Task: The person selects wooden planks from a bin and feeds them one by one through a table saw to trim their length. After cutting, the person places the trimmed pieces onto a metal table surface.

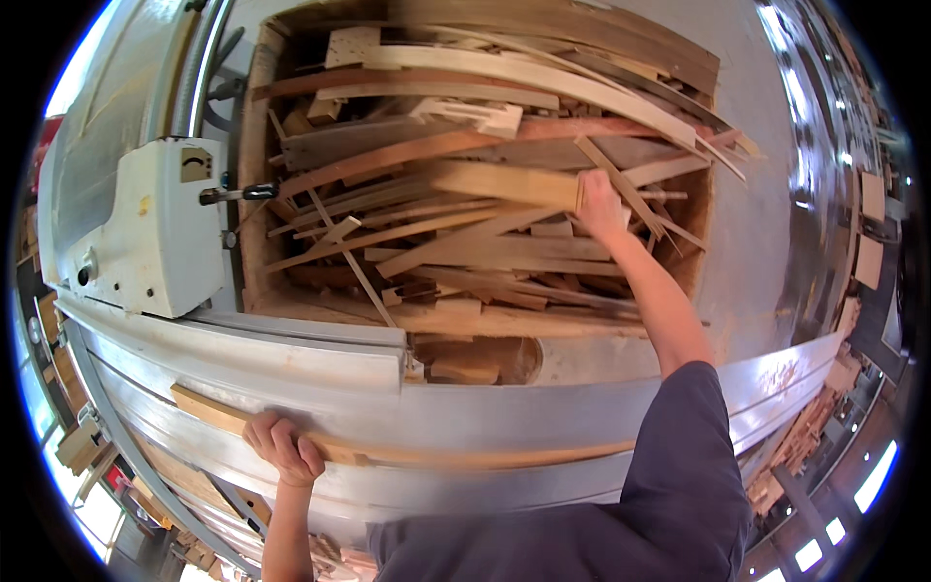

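Strip (436, 457) | left hand's (284, 450) fingers clamped over it, likely steadying | right hand's (600, 206) fingers clamped on board's (509, 182) end, scrap box (572, 323) beneath

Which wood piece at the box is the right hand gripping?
The thick pale board, blurred, its right end in the right hand; surrounding strips lie ungripped.

Glare on metal table (781, 371); board (504, 182) in right hand (599, 206) motion-blurred; straight edges bowed, corners black.
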The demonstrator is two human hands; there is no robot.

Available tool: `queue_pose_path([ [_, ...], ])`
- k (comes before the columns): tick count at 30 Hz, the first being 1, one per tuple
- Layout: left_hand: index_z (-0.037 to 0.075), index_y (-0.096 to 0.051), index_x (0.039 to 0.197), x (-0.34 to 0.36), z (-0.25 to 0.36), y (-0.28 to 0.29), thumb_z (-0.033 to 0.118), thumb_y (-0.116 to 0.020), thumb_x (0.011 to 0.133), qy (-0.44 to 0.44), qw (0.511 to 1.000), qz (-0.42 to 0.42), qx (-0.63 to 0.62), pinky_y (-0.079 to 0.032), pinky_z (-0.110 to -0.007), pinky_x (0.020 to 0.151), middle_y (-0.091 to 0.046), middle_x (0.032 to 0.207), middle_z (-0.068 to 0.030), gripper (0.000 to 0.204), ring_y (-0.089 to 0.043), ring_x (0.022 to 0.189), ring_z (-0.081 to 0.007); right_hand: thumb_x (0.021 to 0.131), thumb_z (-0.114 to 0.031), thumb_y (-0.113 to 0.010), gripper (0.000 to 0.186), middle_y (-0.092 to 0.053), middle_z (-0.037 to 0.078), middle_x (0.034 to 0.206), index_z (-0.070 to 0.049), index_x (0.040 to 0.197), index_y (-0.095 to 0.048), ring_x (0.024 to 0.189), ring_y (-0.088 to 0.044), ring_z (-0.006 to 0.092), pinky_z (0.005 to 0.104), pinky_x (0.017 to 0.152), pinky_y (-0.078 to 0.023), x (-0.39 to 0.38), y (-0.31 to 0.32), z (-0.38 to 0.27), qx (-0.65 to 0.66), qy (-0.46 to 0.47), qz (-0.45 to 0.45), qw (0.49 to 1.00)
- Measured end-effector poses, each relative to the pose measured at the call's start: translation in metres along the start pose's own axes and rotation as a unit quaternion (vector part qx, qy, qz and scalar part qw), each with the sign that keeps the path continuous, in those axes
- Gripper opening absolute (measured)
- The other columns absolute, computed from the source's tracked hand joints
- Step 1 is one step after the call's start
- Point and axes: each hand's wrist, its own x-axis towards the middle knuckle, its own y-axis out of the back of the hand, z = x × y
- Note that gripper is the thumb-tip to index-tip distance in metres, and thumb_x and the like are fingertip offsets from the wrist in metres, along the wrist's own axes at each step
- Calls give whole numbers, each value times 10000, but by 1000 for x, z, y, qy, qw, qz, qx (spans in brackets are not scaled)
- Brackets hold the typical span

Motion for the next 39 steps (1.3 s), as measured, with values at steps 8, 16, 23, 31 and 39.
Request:
queue_pose_path([
  [8,41,-502,850,-2,-1,-3,227,-472,823,1,1000,0,4,-333,-469,843,-485,902,-171,190,-441,845,-337,930,-232,-643,183,-664,133,886,-64,869,-603,797,-656,376,466,725,-534,31,28,7,-55,-51,-88,993],
  [16,69,-481,832,1,-1,-3,235,-453,810,-13,1000,-1,20,-348,-458,791,-507,906,-154,171,-435,818,-329,802,-142,-651,185,-629,112,908,-39,955,-635,897,-634,263,352,735,-556,-20,-41,-35,-129,251,-147,948],
  [23,56,-501,825,-3,-4,-4,243,-466,805,-2,1000,-6,10,-335,-461,840,-503,868,-146,192,-459,848,-316,809,-137,-614,281,-565,84,935,-29,1068,-604,891,-597,245,324,655,-529,8,-50,-57,-183,242,-81,949],
  [31,46,-503,836,4,1,-2,220,-477,777,1,1000,3,8,-338,-461,830,-503,898,-176,185,-441,830,-330,798,-116,-621,135,-594,98,836,-49,914,-606,806,-610,248,333,612,-530,29,-66,-47,-208,305,-96,924],
  [39,38,-511,828,5,-1,-1,204,-483,764,-4,1000,11,6,-341,-458,824,-500,890,-174,179,-440,822,-331,786,-122,-628,89,-600,110,833,-54,840,-612,818,-621,263,343,614,-538,33,-43,-51,-227,260,-175,922],
])
